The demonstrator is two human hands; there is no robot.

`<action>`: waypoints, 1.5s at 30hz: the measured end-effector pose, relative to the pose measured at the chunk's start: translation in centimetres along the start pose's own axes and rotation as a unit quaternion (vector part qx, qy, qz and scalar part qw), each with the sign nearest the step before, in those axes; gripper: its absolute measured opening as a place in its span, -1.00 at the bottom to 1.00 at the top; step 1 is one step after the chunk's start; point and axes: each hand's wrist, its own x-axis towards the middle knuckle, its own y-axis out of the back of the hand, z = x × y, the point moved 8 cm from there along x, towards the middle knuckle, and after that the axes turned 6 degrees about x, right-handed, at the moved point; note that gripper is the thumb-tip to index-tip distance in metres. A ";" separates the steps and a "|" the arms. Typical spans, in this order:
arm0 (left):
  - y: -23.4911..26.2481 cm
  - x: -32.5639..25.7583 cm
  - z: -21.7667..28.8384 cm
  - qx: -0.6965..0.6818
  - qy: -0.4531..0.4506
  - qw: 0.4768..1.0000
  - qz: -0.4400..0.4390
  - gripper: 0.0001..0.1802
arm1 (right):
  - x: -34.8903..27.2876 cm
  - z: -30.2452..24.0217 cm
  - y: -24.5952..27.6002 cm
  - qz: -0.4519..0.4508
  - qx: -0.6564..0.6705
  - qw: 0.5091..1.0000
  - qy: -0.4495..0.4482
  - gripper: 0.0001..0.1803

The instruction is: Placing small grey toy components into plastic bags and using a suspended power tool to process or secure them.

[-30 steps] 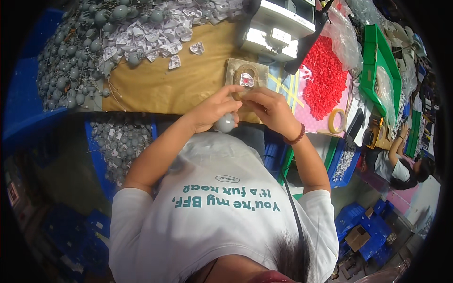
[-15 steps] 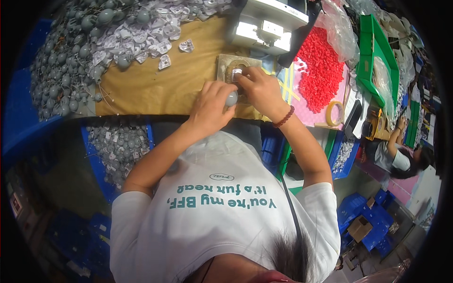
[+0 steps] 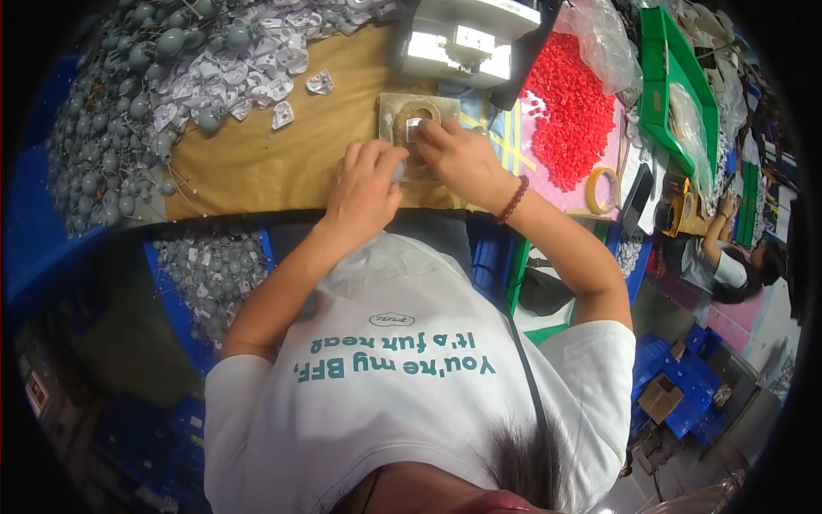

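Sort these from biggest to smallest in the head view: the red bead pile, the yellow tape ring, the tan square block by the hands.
1. Heap of small red plastic beads
2. Tan square block, partly hidden by fingers
3. Yellow tape ring

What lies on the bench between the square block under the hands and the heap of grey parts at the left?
In the head view, between the square block and the grey parts heap lies mostly bare tan bench top, with one stray pale packet on it.
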 end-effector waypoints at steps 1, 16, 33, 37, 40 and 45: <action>0.0 -0.1 -0.1 0.006 0.002 1.000 0.004 -0.50 | -0.2 -0.1 -0.3 0.010 0.006 1.000 -0.001 -0.87; -0.5 -0.3 -0.3 0.059 -0.010 0.998 0.027 -0.49 | 1.1 -1.8 -0.9 -0.049 -0.060 0.997 0.003 -0.89; -0.2 -0.4 -0.3 0.079 -0.012 0.996 0.033 -0.51 | -1.1 1.5 0.1 0.079 0.140 0.980 -0.117 -0.56; -0.1 -0.2 -0.6 0.081 -0.010 0.996 0.038 -0.52 | -2.3 1.5 -0.6 0.155 0.169 0.965 -0.124 -0.55; -0.1 0.1 -0.7 0.082 -0.008 0.996 0.029 -0.52 | -2.4 1.5 -0.7 0.161 0.159 0.967 -0.119 -0.55; 0.0 0.2 -0.5 0.072 -0.018 0.997 0.027 -0.54 | -0.9 0.8 -0.1 0.072 0.089 0.988 -0.102 -0.67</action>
